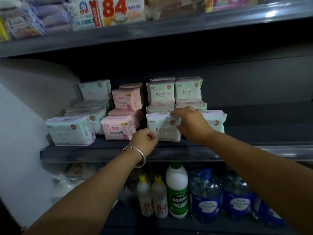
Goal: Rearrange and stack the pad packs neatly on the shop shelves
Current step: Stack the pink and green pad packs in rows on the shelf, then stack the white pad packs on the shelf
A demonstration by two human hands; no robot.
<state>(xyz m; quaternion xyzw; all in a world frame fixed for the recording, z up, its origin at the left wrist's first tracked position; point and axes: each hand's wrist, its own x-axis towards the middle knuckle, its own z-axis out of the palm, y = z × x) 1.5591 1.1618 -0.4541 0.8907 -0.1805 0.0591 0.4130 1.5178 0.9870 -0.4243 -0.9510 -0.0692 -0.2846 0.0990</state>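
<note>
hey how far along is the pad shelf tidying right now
Partly done. The back green packs stand in neat stacked rows. In hand: both the left hand and right hand are on the front green pack. Left to do: the tilted pink packs and the sloping pile at far left.

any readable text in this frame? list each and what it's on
"84": white pack on top shelf
"100%": front pink pad pack
"84": green-labelled bottle
"84": two yellow-capped bottles
Mint pad packs, blue jugs: print too blurred to read.
</note>
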